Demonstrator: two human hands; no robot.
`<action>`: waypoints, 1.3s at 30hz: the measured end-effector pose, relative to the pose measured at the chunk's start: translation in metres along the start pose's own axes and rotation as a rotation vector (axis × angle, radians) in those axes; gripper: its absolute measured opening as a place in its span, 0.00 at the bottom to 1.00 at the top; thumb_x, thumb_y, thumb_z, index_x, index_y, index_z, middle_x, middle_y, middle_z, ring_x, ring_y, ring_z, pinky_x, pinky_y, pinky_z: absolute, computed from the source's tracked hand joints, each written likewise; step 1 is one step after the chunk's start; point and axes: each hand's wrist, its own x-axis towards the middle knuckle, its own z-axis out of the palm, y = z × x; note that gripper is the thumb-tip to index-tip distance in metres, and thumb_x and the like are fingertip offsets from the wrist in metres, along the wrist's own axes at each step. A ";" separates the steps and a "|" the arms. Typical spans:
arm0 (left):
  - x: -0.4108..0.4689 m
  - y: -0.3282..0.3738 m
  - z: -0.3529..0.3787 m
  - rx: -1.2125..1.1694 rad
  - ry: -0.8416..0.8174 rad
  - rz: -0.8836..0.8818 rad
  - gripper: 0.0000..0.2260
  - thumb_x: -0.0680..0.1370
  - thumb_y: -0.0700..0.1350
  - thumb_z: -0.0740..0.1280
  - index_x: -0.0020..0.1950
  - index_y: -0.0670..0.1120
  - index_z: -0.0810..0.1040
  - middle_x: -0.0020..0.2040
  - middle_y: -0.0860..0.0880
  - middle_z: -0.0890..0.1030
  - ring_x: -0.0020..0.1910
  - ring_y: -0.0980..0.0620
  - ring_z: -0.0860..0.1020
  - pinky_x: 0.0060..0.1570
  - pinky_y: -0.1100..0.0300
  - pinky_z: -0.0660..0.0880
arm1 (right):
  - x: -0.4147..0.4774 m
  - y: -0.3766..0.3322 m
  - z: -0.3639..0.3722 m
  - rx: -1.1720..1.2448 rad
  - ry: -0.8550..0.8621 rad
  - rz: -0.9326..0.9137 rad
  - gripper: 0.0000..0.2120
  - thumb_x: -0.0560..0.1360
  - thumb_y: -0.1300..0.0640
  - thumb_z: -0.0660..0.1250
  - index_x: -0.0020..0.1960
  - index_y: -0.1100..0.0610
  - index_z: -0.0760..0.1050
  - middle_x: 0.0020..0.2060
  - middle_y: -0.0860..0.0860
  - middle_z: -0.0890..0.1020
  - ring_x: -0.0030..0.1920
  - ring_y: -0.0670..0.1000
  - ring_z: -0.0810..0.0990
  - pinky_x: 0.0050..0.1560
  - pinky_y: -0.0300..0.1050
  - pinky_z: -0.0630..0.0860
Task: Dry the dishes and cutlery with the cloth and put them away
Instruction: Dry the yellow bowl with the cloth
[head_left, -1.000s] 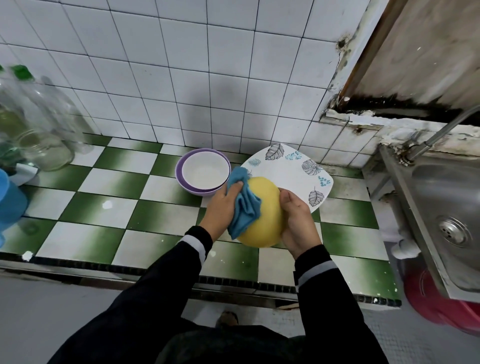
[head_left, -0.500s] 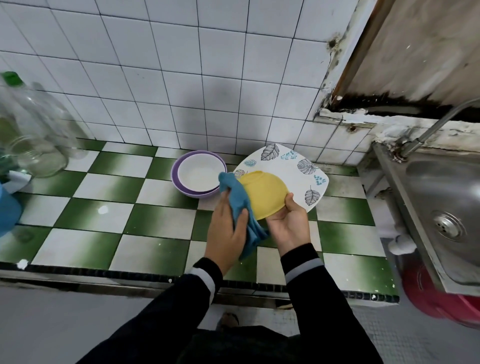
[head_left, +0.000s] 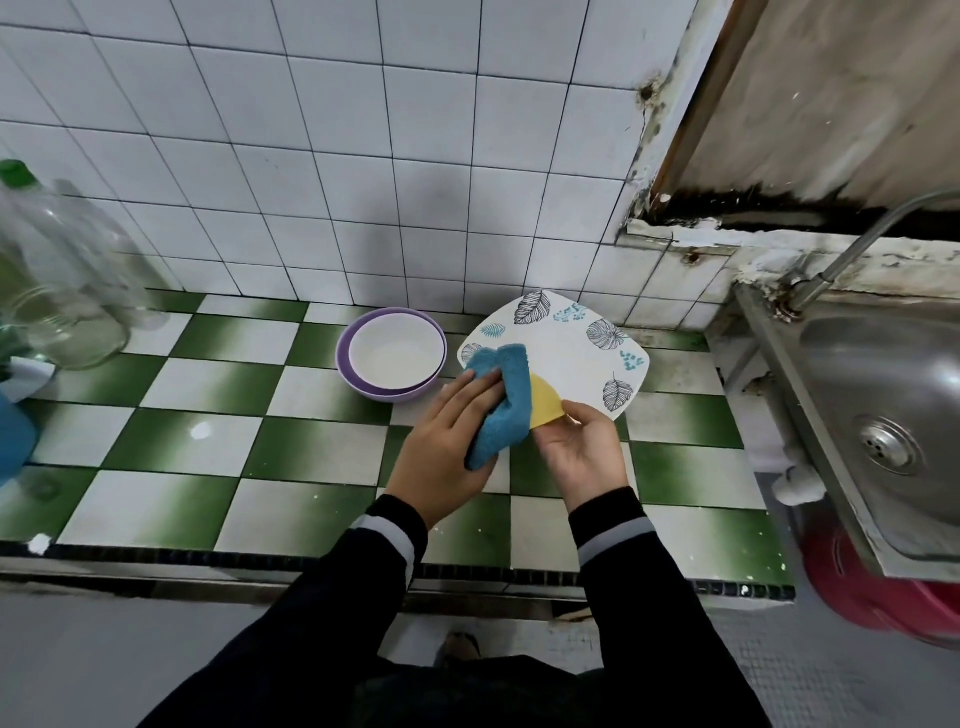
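Observation:
Above the green-and-white checked counter (head_left: 218, 441), my right hand (head_left: 582, 452) holds a yellow bowl (head_left: 545, 408) by its rim. Only a wedge of the bowl shows; the rest is hidden by a blue cloth (head_left: 501, 405). My left hand (head_left: 447, 447) grips that cloth and presses it against the bowl. Behind my hands a square white plate with leaf prints (head_left: 566, 338) lies flat on the counter. Left of the plate stands a purple bowl (head_left: 358, 382) with a white bowl (head_left: 397, 353) nested inside it.
Clear plastic bottles (head_left: 57, 280) stand at the far left, with a blue object (head_left: 15, 441) at the left edge. A steel sink (head_left: 883, 415) with a tap (head_left: 852, 260) is on the right, and a red tub (head_left: 872, 597) sits under it. White wall tiles back the counter.
The yellow bowl has turned in my right hand and my left hand has brought the cloth over it, so most of the bowl is now covered. The camera has tilted slightly.

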 end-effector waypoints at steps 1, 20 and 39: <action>0.001 0.000 -0.001 -0.012 -0.002 -0.011 0.26 0.74 0.44 0.68 0.72 0.41 0.71 0.72 0.45 0.72 0.73 0.45 0.68 0.75 0.62 0.57 | 0.002 -0.004 -0.002 -0.033 0.007 0.017 0.09 0.70 0.72 0.56 0.47 0.69 0.72 0.43 0.64 0.80 0.47 0.63 0.80 0.50 0.58 0.75; 0.018 0.018 -0.035 -0.863 0.140 -1.033 0.08 0.78 0.33 0.62 0.41 0.43 0.71 0.26 0.53 0.77 0.26 0.60 0.76 0.30 0.68 0.74 | 0.004 0.012 -0.057 -0.349 -0.260 0.619 0.53 0.65 0.19 0.60 0.75 0.58 0.66 0.69 0.66 0.73 0.66 0.71 0.74 0.60 0.72 0.74; 0.010 0.038 -0.011 0.053 -0.350 -0.389 0.26 0.76 0.42 0.63 0.75 0.46 0.65 0.74 0.46 0.67 0.73 0.44 0.65 0.74 0.47 0.58 | 0.009 0.028 -0.052 -0.451 -0.278 0.393 0.44 0.69 0.24 0.57 0.72 0.53 0.71 0.68 0.58 0.77 0.67 0.61 0.75 0.65 0.63 0.71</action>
